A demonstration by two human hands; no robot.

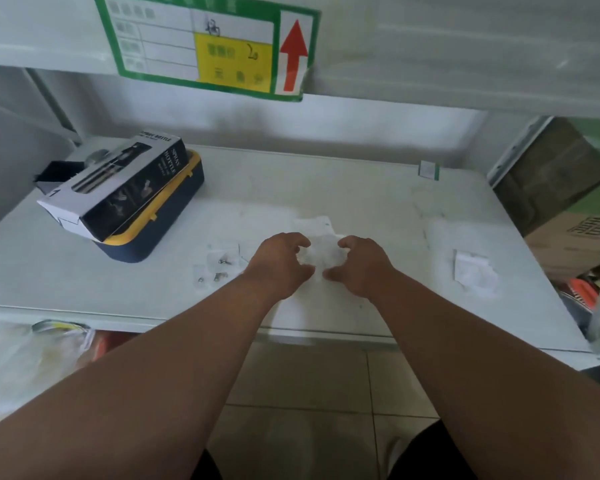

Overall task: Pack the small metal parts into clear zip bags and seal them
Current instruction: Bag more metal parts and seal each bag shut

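Observation:
A pile of clear zip bags (323,252) lies in the middle of the white table (378,202). My left hand (279,263) grips the pile's left side with curled fingers and thumb. My right hand (359,263) grips its right side the same way. To the left of my left hand lie two small clear bags with metal parts (222,263) inside, flat on the table. Whether the pile holds parts is too blurred to tell.
A black spray-bottle box (118,188) rests on a blue and yellow case (163,220) at the back left. A loose clear bag (473,271) lies at the right. A shelf with a green-framed label (205,46) hangs overhead. Cardboard boxes (568,216) stand beyond the right edge.

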